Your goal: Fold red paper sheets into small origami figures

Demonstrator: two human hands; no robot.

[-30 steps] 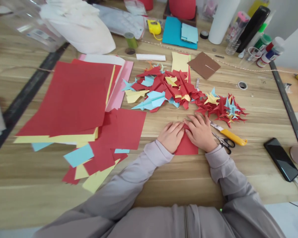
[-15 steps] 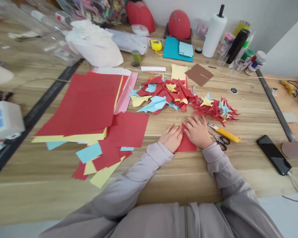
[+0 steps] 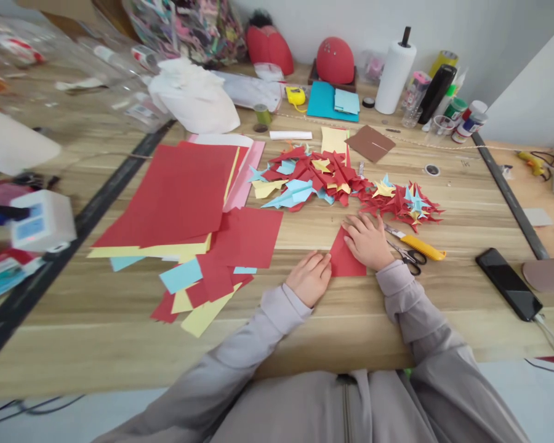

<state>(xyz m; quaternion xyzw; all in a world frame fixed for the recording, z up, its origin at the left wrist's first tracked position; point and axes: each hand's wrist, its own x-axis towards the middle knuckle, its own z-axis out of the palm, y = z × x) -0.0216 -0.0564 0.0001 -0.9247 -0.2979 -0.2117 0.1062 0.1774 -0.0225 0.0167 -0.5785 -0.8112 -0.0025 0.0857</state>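
A folded piece of red paper (image 3: 349,261) lies on the wooden table in front of me. My right hand (image 3: 365,241) rests flat on its upper right part, fingers spread. At the paper's left edge is my left hand (image 3: 310,277), palm down with its fingers extended and nothing held. Beyond the hands lie a pile of folded red, blue and yellow paper pieces (image 3: 337,169) and a second pile of pointed paper stars (image 3: 409,203). Large red sheets (image 3: 180,191) are stacked at the left, with smaller cut pieces of paper (image 3: 181,277) below them.
A yellow cutter (image 3: 422,246) and black-handled scissors (image 3: 410,261) lie just right of my right hand. Farther right is a black phone (image 3: 508,283) on a cable. Bottles, a tape measure (image 3: 295,95) and a brown square (image 3: 370,143) are along the back.
My left hand has slid off the red paper, left and toward me. My right hand has stayed on it. The camera view has shifted slightly.
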